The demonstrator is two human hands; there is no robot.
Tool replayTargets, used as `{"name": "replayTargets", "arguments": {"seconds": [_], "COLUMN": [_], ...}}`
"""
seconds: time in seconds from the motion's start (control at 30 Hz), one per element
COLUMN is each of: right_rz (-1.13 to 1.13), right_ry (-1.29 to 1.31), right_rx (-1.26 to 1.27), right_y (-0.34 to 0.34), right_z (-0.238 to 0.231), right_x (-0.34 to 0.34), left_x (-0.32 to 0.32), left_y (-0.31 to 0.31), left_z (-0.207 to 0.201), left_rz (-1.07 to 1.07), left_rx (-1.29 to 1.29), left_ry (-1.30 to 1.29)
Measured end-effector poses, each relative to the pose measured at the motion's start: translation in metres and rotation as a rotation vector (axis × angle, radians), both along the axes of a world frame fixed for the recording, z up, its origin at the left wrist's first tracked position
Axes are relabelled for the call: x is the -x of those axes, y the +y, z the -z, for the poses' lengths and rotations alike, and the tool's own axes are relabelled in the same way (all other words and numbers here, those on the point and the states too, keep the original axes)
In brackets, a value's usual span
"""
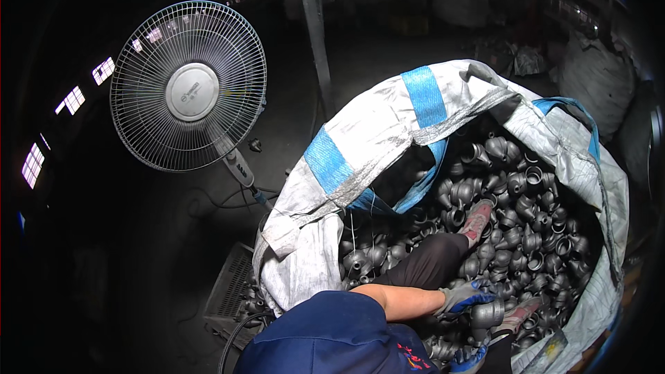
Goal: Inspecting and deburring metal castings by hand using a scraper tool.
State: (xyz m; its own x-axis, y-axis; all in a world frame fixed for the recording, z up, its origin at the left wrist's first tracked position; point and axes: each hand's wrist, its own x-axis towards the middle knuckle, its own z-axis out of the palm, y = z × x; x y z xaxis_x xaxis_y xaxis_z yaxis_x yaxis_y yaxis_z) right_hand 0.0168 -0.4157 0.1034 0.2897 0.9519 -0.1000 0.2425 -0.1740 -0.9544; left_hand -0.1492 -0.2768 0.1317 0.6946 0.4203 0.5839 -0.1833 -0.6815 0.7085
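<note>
My left hand (467, 296), in a grey and blue work glove, reaches across from a navy sleeve. Its fingers are closed at the top of a grey, rounded metal fitting (488, 314). Below it, close to the lower edge, is my right hand (470, 359) in a similar glove. Its fingers are partly hidden, and I cannot make out whether it grips anything. Around both hands lie several loose grey fittings (509, 239), heaped inside a large white bulk bag (374, 118) with blue straps. My shoes (476, 220) rest on the heap.
A standing fan (192, 91) is to the left of the bag, its cable on the dark floor. A plastic crate (232, 280) with more fittings sits against the bag's left side. A metal post (315, 34) rises behind. Another filled sack (597, 83) stands at the far right.
</note>
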Motion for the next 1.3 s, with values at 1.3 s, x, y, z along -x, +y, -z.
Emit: {"name": "replayTargets", "arguments": {"seconds": [1.3], "right_rz": [-0.059], "right_ry": [-0.591], "right_rx": [0.386], "right_y": [0.008], "right_z": [-0.006], "right_x": [-0.024], "left_x": [-0.081], "left_y": [0.005], "left_z": [0.147], "left_rz": [0.001], "left_rx": [0.679], "left_ry": [0.015]}}
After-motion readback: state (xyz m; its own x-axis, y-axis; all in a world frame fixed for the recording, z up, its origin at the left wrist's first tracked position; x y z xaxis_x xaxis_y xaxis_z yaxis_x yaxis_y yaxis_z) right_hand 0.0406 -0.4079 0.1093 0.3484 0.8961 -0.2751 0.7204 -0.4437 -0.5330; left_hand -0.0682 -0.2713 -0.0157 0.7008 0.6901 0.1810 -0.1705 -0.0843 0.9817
